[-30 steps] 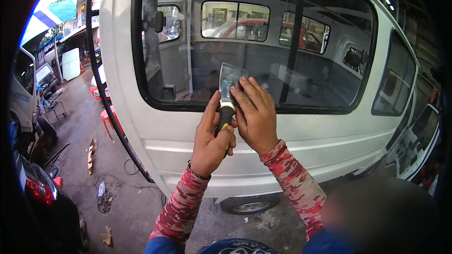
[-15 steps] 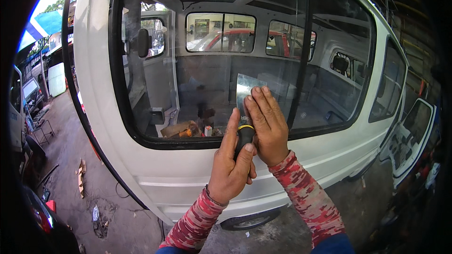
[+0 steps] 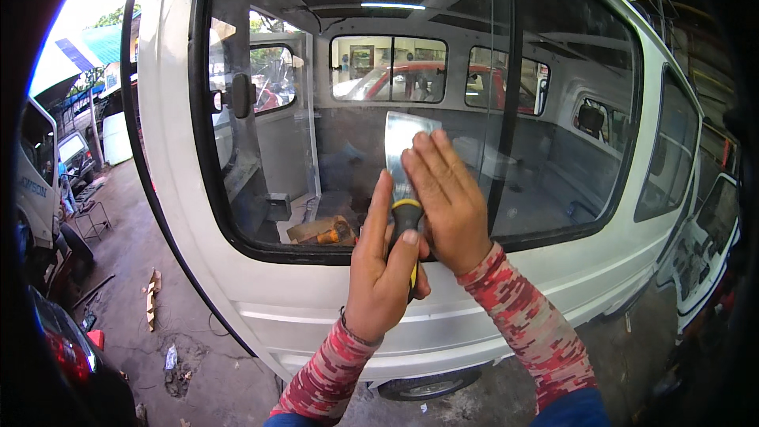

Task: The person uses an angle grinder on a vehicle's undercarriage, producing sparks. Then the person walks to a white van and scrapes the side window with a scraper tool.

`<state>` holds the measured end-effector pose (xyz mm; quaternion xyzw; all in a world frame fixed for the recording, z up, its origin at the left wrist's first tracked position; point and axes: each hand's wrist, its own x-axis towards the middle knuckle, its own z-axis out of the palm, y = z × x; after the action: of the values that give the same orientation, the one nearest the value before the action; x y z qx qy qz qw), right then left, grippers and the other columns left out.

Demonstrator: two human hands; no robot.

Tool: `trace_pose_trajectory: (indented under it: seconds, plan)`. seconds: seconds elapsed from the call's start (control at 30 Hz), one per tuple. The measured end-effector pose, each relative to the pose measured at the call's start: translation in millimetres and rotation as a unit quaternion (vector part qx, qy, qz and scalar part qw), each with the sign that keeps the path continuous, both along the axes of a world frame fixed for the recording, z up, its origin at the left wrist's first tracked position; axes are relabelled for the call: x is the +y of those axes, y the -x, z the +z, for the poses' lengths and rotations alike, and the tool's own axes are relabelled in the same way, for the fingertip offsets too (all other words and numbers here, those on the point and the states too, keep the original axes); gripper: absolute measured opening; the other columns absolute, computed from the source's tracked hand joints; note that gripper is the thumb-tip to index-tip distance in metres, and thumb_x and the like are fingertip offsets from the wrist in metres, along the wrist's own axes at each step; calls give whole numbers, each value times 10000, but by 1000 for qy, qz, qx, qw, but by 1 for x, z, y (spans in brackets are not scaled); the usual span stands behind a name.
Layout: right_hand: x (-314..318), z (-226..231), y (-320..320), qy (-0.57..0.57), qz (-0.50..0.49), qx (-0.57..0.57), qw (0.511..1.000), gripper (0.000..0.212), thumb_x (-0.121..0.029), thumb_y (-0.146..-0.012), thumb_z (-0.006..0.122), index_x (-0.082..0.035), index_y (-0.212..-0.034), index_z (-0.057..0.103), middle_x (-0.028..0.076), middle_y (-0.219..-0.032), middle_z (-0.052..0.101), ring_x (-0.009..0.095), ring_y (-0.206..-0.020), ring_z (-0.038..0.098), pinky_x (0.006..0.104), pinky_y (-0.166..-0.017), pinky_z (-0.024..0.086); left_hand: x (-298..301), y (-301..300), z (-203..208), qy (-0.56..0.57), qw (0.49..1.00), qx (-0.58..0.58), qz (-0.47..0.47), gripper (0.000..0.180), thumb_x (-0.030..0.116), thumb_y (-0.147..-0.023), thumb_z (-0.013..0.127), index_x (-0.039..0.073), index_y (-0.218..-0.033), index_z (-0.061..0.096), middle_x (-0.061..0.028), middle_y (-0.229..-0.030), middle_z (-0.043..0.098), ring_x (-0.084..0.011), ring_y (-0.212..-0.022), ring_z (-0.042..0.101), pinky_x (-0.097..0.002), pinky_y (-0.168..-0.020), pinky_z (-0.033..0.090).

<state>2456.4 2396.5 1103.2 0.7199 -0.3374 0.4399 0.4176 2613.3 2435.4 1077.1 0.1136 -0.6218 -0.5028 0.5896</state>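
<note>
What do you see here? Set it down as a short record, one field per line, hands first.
Left hand: wrapped around the scraper's handle
Right hand: fingers extended along the blade's right side
Scraper: black and yellow handle, broad metal blade pointing up
Sleeves: red-patterned, on both forearms
Vehicle: white van, in front of the person
Window: black-framed; orange item behind glass, kind unclear
Floor: grey, cardboard strip at left

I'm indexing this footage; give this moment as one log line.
left hand: grips scraper handle | right hand: fingers laid on blade | ahead: white vehicle, black-framed window
</note>
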Motion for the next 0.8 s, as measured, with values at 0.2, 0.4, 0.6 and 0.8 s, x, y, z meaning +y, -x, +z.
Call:
trace_pose_trajectory:
  seconds: [0.2, 0.4, 0.6, 0.8]
  plan:
    - [-10, 29, -12, 18, 28, 32, 999, 454, -125, -902, 603, -27, -1345, 613, 171, -1441, 558, 378, -1391, 483, 496, -1126, 417, -6, -3, 14, -25, 999, 39, 13, 714, 129, -997, 451, 57, -1625, 120, -107, -843, 567, -122, -499, 543, -230, -438, 464]
    - [-4, 28, -33, 10, 26, 37, 999, 480, -142, -882, 618, -39, -1351, 605, 165, -1452, 546, 375, -1400, 469, 492, -1135, 400, 1, -15, 14, -97, 994, 43, 30, 732, 144, -974, 462, 60, -1624, 137, -121, -838, 565, -130, -476, 529, -232, -421, 455]
    - [-25, 42, -46, -15, 20, 18, 1000, 474, -89, -850, 627, -25, -1320, 617, 175, -1407, 567, 393, -1369, 488, 481, -1111, 423, -12, -30, 21, -39, 996, 78, 35, 729, 143, -977, 458, 77, -1628, 137, -118, -829, 563, -133, -469, 525, -234, -417, 457]
    - [-14, 37, -61, 5, 25, 61, 998, 473, -62, -850, 626, -14, -1320, 615, 181, -1399, 581, 393, -1357, 504, 480, -1115, 422, 3, -46, 17, -111, 992, 28, 45, 693, 139, -1005, 421, 77, -1629, 126, -100, -833, 565, -133, -471, 515, -243, -435, 469]
